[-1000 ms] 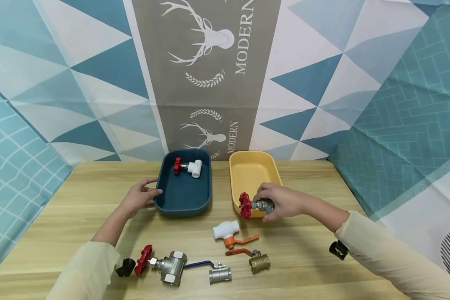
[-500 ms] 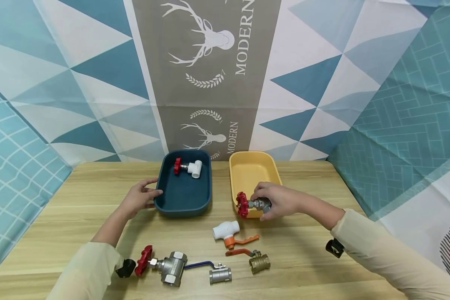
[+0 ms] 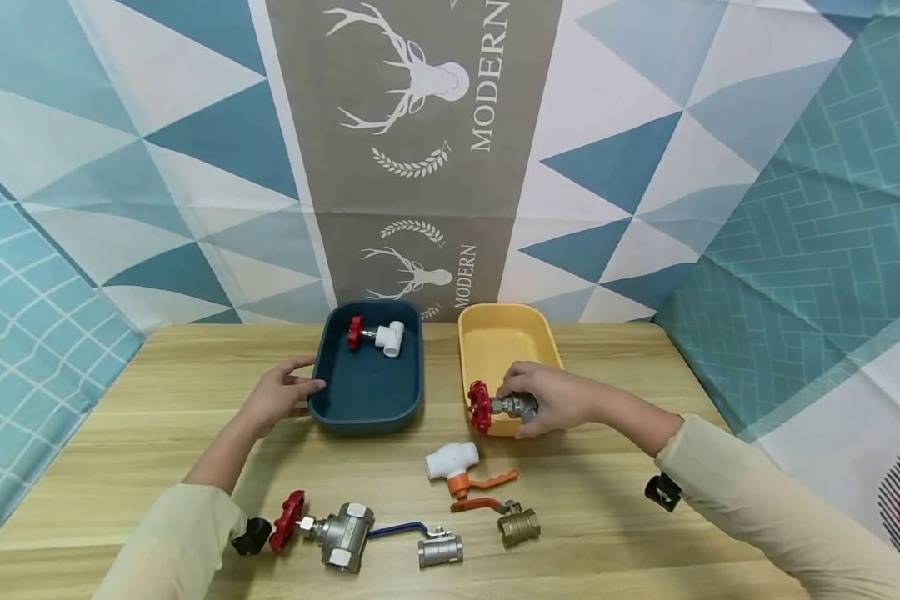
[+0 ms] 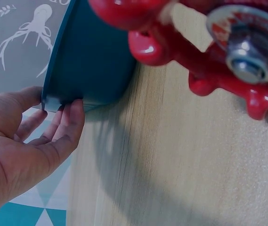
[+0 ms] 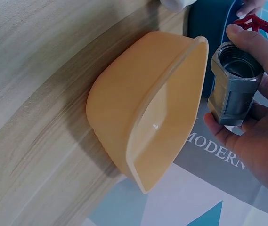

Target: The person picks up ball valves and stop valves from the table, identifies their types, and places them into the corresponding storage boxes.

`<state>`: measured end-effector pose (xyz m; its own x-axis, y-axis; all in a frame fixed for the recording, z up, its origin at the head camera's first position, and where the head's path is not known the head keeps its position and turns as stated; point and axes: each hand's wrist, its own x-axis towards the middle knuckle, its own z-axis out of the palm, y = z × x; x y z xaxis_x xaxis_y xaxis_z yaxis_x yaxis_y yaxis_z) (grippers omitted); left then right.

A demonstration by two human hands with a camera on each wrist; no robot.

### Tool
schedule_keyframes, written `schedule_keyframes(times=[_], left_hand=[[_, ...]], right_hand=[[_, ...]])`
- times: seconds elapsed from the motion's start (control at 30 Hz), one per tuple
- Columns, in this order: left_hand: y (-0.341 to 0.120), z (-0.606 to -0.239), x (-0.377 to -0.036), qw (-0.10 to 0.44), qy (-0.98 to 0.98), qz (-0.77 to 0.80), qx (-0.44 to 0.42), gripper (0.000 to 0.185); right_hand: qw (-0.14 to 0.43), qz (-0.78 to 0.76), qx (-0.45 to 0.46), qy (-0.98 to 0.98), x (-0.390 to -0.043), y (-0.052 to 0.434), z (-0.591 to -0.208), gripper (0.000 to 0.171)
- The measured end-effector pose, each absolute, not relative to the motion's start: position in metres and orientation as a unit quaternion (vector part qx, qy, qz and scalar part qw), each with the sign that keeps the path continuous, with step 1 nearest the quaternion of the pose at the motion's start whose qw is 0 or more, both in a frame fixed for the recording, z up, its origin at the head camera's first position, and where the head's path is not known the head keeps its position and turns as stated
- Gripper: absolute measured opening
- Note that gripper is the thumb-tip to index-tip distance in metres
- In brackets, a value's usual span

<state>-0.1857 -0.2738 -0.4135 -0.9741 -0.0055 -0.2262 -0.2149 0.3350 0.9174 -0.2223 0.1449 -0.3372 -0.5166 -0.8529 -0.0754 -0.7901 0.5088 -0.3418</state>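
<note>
My right hand (image 3: 553,398) grips a grey metal gate valve (image 5: 237,87) by its body, with its red handwheel (image 3: 480,407) pointing left. The valve hangs over the near end of the yellow tray (image 3: 549,335). My left hand (image 4: 35,134) holds the left wall of the dark blue tray (image 3: 367,398), thumb at the rim and fingers against the outside. In that tray, near its far end, lies a white plastic valve (image 3: 388,337) with a red handwheel. The yellow tray's visible inside shows only bare yellow surface.
On the wooden table, nearer me, lie a white ball valve (image 3: 452,460) with orange lever, a brass ball valve (image 3: 520,527) with red lever, a small silver valve (image 3: 441,550) with blue lever, and a large red-wheeled gate valve (image 3: 347,536). A patterned backdrop (image 3: 435,192) stands behind.
My right hand has shifted slightly left and away from me with the gate valve, over the yellow tray's near end. The left hand and the blue tray have stayed put.
</note>
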Motion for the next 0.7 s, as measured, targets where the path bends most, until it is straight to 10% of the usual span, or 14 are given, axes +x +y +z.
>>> schedule_keyframes(times=[0.7], left_hand=[[-0.273, -0.413, -0.185, 0.090, 0.811, 0.573, -0.074, 0.059]], right_hand=[[0.109, -0.135, -0.487, 0.856, -0.225, 0.134, -0.338, 0.047]])
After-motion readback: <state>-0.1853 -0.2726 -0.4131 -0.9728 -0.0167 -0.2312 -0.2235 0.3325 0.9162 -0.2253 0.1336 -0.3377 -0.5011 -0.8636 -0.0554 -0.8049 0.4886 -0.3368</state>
